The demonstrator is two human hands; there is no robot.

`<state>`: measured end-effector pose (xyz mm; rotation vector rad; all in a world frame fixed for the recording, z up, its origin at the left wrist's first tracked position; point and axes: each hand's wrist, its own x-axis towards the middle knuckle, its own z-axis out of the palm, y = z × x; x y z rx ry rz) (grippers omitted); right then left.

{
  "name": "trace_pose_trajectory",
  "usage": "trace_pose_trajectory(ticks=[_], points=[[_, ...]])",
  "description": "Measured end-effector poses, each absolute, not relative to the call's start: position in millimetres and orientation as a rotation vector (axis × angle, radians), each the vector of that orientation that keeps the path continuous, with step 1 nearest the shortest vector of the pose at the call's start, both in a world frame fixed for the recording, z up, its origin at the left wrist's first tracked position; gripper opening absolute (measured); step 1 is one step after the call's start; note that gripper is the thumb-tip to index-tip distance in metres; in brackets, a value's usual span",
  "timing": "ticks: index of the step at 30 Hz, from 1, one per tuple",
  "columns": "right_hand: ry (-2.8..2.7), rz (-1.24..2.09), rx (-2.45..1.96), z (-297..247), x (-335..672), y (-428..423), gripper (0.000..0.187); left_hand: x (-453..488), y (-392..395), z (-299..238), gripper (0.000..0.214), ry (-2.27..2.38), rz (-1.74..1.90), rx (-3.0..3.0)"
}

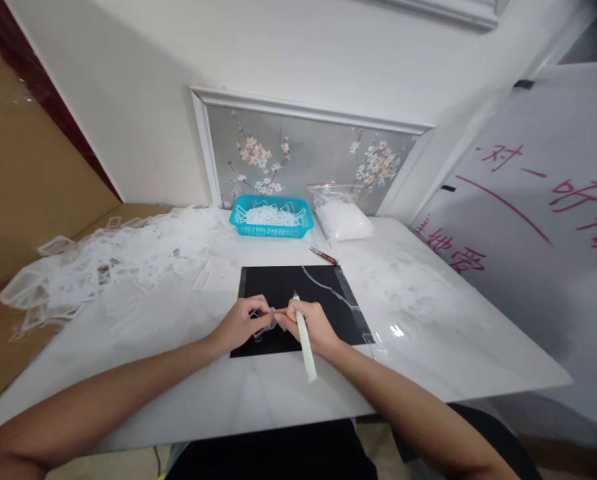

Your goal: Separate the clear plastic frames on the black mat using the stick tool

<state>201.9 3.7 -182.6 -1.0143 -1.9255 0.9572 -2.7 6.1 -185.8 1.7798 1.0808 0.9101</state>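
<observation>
Over a black mat (pixel 278 283), both hands meet at a small clear plastic piece (pixel 263 330). My left hand (pixel 241 325) is closed, pinching it between thumb and fingers. My right hand (pixel 317 327) is wrapped round a pale green, knife-like tool (pixel 306 350), whose dark tip points away from me. The right thumb and forefinger also meet at the clear piece, close to the left fingertips. Fingers hide most of the piece, so its full shape cannot be made out. A thin clear strip (pixel 323 285) lies across the mat's upper right.
Clear plastic frames (pixel 143 257) are heaped on the left of the white table (pixel 178 393). At the back stand a blue basket (pixel 273 231) of clear pieces and a bag of white contents (pixel 348 222). Red-handled pliers (pixel 324 255) lie behind the mat. Clear film (pixel 408 293) lies right.
</observation>
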Motion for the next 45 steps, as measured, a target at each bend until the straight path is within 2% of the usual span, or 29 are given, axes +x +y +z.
trace_pose_trajectory(ticks=[8, 13, 15, 22, 29, 32, 35, 38, 41, 45], points=[[-1.692, 1.172, -1.055, -180.5, 198.9, 2.0, 0.045, 0.8, 1.9, -184.6, 0.017, 1.058, 0.918, 1.832], [-0.983, 1.658, -0.811, -166.1, 207.7, 12.1, 0.036, -9.5, 15.5, -189.2, 0.019, 1.113, 1.006, 1.821], [-0.757, 1.74, -0.767, -162.8, 218.9, 23.4, 0.03, -12.3, 19.4, -189.8, 0.019, 1.129, 1.025, 1.808], [-0.513, 1.577, -0.727, -168.9, 243.1, 47.3, 0.022, -10.7, 21.1, -188.5, 0.02, 1.105, 1.027, 1.75], [-0.4, 1.262, -0.739, -163.5, 272.8, 67.5, 0.026, -14.5, 17.3, -184.5, 0.021, 1.024, 1.109, 1.684], [-0.405, 1.17, -0.722, -150.7, 288.5, 69.8, 0.025, -13.7, 15.8, -182.2, 0.022, 0.996, 1.124, 1.609], [-0.538, 1.212, -0.736, -143.6, 275.9, 55.9, 0.03, -8.5, 13.0, -180.9, 0.023, 0.963, 1.099, 1.537], [-1.017, 1.294, -0.823, -148.7, 239.2, 31.1, 0.037, -3.1, 8.7, -180.4, 0.023, 0.934, 1.073, 1.5], [-1.522, 1.15, -0.918, -162.6, 205.0, 10.9, 0.042, -1.0, 5.4, -179.9, 0.023, 0.92, 1.047, 1.491], [-1.811, 1.121, -0.968, -179.2, 190.3, 7.6, 0.041, -1.2, 5.9, -178.6, 0.023, 0.918, 1.013, 1.502]])
